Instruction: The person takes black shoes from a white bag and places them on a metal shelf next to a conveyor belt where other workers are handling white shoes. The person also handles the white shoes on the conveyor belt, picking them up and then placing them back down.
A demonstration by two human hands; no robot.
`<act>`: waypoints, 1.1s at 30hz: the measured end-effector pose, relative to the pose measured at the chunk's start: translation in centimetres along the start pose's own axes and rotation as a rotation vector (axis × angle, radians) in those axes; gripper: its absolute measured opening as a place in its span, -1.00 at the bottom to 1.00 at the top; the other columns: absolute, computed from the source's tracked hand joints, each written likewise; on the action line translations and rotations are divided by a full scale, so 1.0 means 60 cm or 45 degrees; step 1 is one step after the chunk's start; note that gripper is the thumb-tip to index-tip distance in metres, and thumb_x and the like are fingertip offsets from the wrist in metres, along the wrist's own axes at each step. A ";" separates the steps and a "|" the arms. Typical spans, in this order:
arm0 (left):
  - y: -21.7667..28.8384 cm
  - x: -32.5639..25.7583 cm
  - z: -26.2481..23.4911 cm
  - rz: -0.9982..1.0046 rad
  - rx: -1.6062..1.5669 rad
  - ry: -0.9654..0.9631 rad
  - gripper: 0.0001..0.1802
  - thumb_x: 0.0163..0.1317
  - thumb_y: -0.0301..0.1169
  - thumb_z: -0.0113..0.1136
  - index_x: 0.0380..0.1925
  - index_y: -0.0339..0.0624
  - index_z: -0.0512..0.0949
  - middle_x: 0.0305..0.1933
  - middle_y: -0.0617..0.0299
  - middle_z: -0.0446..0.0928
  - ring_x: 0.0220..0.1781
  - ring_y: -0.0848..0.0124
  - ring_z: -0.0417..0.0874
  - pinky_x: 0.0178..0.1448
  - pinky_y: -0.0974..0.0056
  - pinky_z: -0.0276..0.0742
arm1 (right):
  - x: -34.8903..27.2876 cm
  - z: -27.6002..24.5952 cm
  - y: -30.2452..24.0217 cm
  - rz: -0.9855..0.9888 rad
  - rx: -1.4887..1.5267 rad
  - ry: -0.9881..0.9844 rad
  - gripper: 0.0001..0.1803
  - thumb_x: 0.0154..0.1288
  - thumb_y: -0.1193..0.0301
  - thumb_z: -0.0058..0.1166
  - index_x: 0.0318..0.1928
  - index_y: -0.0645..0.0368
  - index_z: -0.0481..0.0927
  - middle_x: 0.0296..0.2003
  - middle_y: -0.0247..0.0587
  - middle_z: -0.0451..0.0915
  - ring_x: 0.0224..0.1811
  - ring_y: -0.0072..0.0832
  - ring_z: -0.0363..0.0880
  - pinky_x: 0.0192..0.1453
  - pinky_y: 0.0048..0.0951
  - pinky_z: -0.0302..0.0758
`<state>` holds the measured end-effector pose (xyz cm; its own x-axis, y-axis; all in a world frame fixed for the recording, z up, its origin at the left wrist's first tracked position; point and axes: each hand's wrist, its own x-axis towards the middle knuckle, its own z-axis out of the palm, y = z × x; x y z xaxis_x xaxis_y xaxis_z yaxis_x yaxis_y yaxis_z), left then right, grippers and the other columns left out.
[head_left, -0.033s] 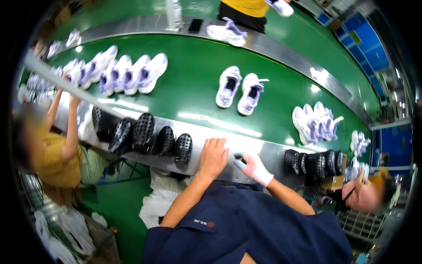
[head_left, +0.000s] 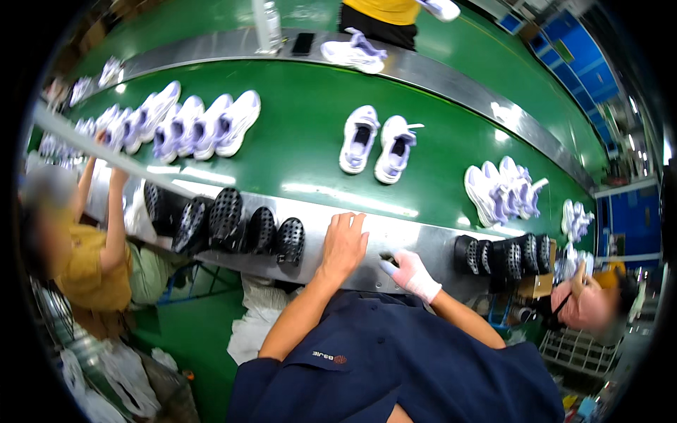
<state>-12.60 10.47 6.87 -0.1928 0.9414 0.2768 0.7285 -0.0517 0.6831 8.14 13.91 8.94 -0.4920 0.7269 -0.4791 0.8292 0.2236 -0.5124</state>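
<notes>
Left hand (head_left: 344, 243) forward — over shiny metal (head_left: 422, 243)

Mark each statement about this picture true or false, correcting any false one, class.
1. The left hand is bare. True.
2. The right hand is bare. False: the right hand has a white covering.
3. The middle pair of shoes stands on the green surface. True.
4. The phone lies on the near ledge. False: the phone lies on the far ledge.
5. The left hand grips a shoe. False: it holds no shoe and is over the near ledge.
</notes>
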 end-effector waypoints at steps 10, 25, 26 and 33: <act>0.067 0.217 0.179 0.282 -0.035 -0.771 -0.45 0.22 -0.22 0.42 0.17 -0.18 0.56 -0.02 -0.12 0.68 0.04 -0.07 0.68 0.12 -0.05 0.60 | -0.161 -0.039 0.129 0.339 0.059 0.614 -0.46 0.34 0.19 0.23 0.17 0.33 0.60 0.06 0.25 0.65 0.15 0.04 0.63 0.28 -0.12 0.53; 0.024 -0.125 0.019 -0.605 -0.186 -0.849 -0.56 0.25 -0.31 0.38 0.07 -0.30 0.63 -0.11 -0.10 0.72 -0.08 0.07 0.77 0.04 0.10 0.66 | 0.142 -0.401 0.580 1.196 -0.369 0.671 -0.40 0.23 0.19 0.18 0.27 0.12 0.51 0.22 0.00 0.63 0.26 -0.06 0.63 0.32 -0.13 0.56; 0.027 -0.135 0.014 -0.716 -0.158 -0.791 -0.57 0.25 -0.31 0.38 0.06 -0.31 0.63 -0.12 -0.09 0.72 -0.09 0.09 0.77 0.03 0.11 0.67 | 0.151 -0.404 0.580 1.206 -0.343 0.646 -0.46 0.22 0.22 0.20 0.20 0.15 0.60 0.17 0.05 0.66 0.25 -0.08 0.64 0.30 -0.14 0.57; 0.100 -0.091 0.065 -0.534 -0.383 -0.643 -0.62 0.28 -0.38 0.36 0.06 -0.35 0.65 -0.06 -0.08 0.74 -0.01 0.20 0.78 0.08 0.18 0.68 | 0.186 -0.432 0.434 0.465 -0.247 0.528 -0.60 0.03 0.28 0.13 -0.28 0.42 0.73 -0.26 0.36 0.69 -0.12 0.05 0.76 0.04 -0.14 0.66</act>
<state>-4.64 6.32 6.82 -0.0363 0.9375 -0.3460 0.4328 0.3269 0.8401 31.11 44.70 8.72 -0.0530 0.9638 -0.2613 0.9782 -0.0025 -0.2077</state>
